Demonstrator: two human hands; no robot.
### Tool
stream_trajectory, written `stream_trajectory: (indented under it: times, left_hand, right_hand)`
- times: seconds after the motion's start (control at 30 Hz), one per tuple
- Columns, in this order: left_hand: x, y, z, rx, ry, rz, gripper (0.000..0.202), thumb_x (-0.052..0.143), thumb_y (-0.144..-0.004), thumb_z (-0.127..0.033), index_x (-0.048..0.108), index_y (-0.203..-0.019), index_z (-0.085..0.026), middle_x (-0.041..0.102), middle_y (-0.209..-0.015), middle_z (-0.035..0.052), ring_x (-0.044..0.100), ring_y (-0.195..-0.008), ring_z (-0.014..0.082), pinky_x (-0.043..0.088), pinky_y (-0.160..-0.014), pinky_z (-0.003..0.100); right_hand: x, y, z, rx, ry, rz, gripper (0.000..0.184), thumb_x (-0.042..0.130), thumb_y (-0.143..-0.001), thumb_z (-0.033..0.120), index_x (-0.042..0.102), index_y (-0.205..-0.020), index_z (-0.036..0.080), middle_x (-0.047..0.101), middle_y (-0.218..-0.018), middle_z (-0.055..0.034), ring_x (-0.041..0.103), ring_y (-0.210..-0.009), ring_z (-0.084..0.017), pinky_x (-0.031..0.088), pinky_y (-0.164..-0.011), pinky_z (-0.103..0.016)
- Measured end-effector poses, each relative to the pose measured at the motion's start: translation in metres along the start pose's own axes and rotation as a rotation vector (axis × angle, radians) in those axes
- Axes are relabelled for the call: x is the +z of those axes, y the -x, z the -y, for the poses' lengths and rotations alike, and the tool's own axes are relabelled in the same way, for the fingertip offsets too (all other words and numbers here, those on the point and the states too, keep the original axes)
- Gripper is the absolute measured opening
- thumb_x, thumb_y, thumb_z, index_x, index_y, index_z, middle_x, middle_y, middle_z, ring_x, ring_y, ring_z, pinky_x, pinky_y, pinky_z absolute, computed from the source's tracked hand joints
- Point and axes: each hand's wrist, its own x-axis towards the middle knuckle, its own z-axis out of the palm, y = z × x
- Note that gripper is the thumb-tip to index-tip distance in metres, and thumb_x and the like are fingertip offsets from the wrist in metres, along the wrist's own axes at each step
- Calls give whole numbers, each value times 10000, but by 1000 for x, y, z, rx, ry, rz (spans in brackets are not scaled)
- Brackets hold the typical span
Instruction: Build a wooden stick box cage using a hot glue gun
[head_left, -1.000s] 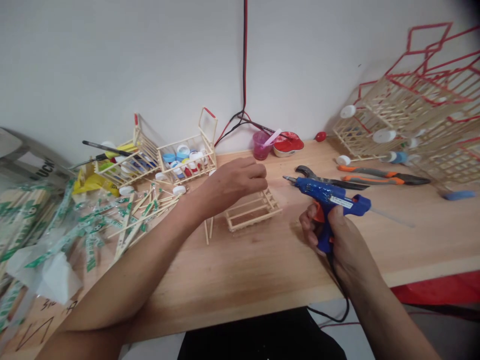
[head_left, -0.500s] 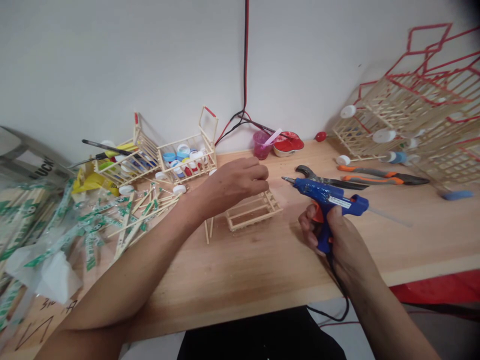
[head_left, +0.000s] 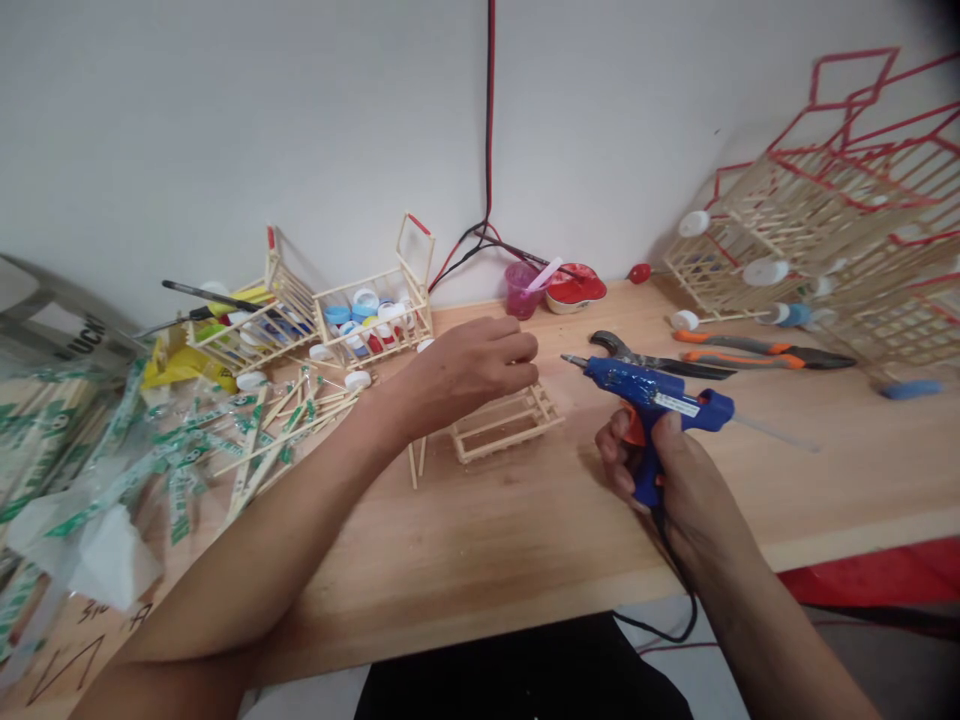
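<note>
The left hand arches over the frame, fingers curled, covering part of its far side, and whether they pinch anything there, it's impossible to tell! The frame lies on the table, two sticks just to its left. Across from it, the right hand grips the glue gun by its handle, nozzle pointing towards the left hand, not touching it. Beyond the gun lie the pliers.
</note>
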Motion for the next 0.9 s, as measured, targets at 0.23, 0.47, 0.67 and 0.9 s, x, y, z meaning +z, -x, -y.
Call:
stream_trajectory:
  times: [0.23,0.47,0.67,0.9]
  left_hand:
    - [1,1,1,-3,-18,-7,260,405,-1016,-135,641,-912,-165,650,-942,76,565,-901,183,456,-797,319]
    - [-3,2,-4,-3,5,-106,292,367,-1035,-158,654,-980,-161,658,-944,75,573,-868,169,452,-782,317]
    - [-4,5,-12,-17,65,-124,240,421,-1016,-147,660,-997,-157,677,-976,85,596,-923,174,484,-801,317]
    - [6,8,-18,-30,65,-151,262,417,-1016,-133,675,-984,-160,700,-1089,81,616,-961,165,501,-849,319]
  right_hand:
    - [0,-1,0,18,-2,-2,535,638,-762,735,559,-836,211,567,-712,4,448,-443,-71,221,-344,-191]
    - [1,-2,0,0,25,-2,529,622,-772,739,557,-839,218,577,-711,0,441,-439,-79,233,-332,-197]
    - [2,-2,1,2,24,-12,554,649,-738,751,551,-833,213,570,-701,7,434,-428,-69,223,-328,-182]
    - [1,-3,1,21,21,-9,566,652,-728,758,557,-836,210,571,-697,7,444,-429,-66,223,-331,-175]
